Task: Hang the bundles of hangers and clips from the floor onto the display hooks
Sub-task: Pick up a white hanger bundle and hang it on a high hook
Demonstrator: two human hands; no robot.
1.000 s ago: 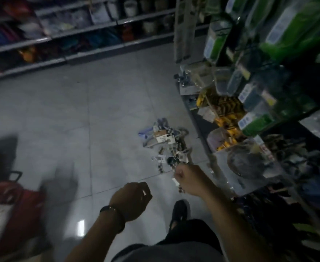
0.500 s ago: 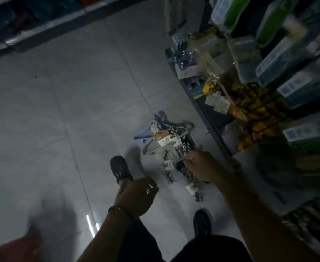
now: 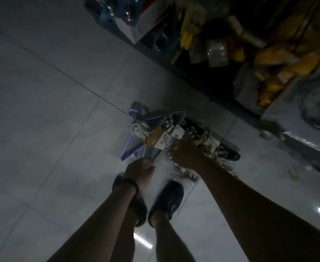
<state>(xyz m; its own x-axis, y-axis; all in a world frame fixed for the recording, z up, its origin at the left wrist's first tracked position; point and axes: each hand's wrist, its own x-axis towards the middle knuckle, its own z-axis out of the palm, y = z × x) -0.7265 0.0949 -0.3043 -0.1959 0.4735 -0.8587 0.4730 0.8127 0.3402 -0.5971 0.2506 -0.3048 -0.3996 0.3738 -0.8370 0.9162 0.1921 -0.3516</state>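
The hanger bundle lies along 6–12 o'clock, hooks toward 12. The left hand grips its 6 o'clock end. The right hand is in view, but its grasp cannot be told.

— Where is there open room?
— Left and far left, over the bare tiled floor.
— And right?
— The display rack runs just beside the pile of hanger and clip bundles. The shoes seem to close the near side.
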